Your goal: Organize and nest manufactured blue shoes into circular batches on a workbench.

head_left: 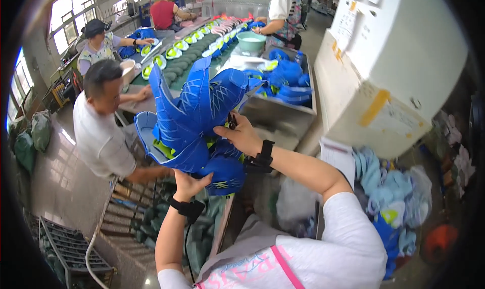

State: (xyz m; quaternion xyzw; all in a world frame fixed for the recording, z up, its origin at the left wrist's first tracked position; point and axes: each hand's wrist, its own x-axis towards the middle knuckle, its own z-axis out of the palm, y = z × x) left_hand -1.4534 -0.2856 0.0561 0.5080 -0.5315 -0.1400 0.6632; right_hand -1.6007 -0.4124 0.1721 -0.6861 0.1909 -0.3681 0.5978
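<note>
A bundle of several blue shoe uppers (184, 107) with lime-green linings is held up in front of me. My left hand (188, 184) grips the bundle from below, thumb pressed on a rounded blue upper. Closed at the bundle's right side, my right hand (244, 136) has its thumb and fingers on the uppers. A small dark tool (232, 121) shows by its fingers; its kind is hard to make out. Both wrists wear black straps. The uppers hide some fingertips.
Beyond the bundle, a metal bin (314, 92) holds more blue uppers, near a pale green basin (251, 42). A co-worker in white (101, 132) sits close at left. Green shoe lasts fill a crate (113, 228) below. A white cabinet (399, 41) stands right, above piled light-blue pieces (391, 188).
</note>
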